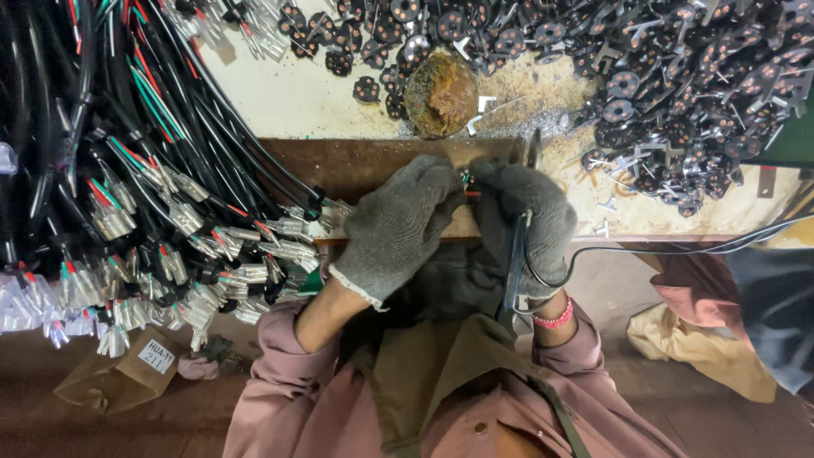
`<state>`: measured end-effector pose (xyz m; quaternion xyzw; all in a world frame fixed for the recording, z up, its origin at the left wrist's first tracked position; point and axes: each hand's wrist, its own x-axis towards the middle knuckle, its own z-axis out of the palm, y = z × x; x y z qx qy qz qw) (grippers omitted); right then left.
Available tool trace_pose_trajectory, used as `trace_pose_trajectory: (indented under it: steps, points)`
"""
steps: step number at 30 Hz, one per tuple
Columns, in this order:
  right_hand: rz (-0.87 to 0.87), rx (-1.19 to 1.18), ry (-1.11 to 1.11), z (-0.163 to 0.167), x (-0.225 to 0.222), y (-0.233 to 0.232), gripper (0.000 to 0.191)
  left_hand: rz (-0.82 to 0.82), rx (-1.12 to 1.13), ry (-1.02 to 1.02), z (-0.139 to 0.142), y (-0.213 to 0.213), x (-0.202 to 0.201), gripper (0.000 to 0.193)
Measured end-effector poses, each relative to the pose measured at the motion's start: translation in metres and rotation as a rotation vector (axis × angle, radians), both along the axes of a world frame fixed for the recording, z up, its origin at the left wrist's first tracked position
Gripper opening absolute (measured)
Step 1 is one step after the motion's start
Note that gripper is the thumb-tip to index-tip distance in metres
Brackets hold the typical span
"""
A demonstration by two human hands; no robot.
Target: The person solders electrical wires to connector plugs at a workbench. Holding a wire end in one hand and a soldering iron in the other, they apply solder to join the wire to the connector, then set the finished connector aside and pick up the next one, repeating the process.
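1. The left hand (398,225) wears a grey knit glove and comes in from the lower left, forearm bare between the glove cuff and a pushed-up pink sleeve; the wrist is bent so the knuckles face up and the fingers curl down and inward toward the other hand
2. The right hand (527,222), gloved the same way, sits just beside it, back of the hand up, with a pink beaded bracelet (555,320) at the wrist
3. The two hands meet fingertip to fingertip over a brown wooden block (381,165) at the front edge of the table (280,97); between the fingertips a small wire end (465,180) with a glimpse of coloured cores shows, pinched by both hands, though the exact grip is hidden by the gloves
4. The right hand is also closed around a dark slim tool (515,263) that runs down along the palm toward the wrist, and a black cable (678,248) loops from it and trails away to the right
5. To the left, a thick bundle of black cables (127,170) lies across the table, their stripped ends showing red, green and white cores with metal terminals, the nearest ends touching the left glove's side
6. Behind the hands stands a round tin of brown paste (441,95), and a heap of small black round parts (678,93) with metal prongs spreads along the far and right side
7. A small cardboard box (119,377) lies on the floor at lower left
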<state>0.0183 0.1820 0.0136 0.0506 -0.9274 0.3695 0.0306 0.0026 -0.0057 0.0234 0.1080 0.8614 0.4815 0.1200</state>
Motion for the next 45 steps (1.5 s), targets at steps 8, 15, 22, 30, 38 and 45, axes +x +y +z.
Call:
trace_pose_trajectory:
  steps: [8,15,22,30,38,45]
  points:
    - [0.122,-0.249,-0.067,0.024,-0.016,-0.004,0.035,0.108,0.414,-0.231,0.016,0.008,0.001,0.018]
    - [0.003,-0.058,-0.157,0.013,-0.008,-0.002,0.025,0.042,-0.155,0.115,0.004,0.011,-0.007,0.016]
    - [0.073,-0.120,-0.059,0.008,-0.005,0.006,0.030,0.053,-0.149,0.148,-0.006,0.011,-0.007,0.016]
    - [0.086,-0.092,-0.097,0.010,-0.004,0.005,0.039,0.036,-0.131,0.140,-0.016,0.010,-0.006,0.014]
    - [0.093,-0.096,-0.027,-0.011,0.028,0.041,0.038,0.013,-0.113,0.082,-0.019,0.009,-0.006,0.013]
    - [0.168,-0.090,-0.098,-0.004,0.041,0.048,0.037,0.041,-0.148,0.147,-0.017,0.009,-0.006,0.014]
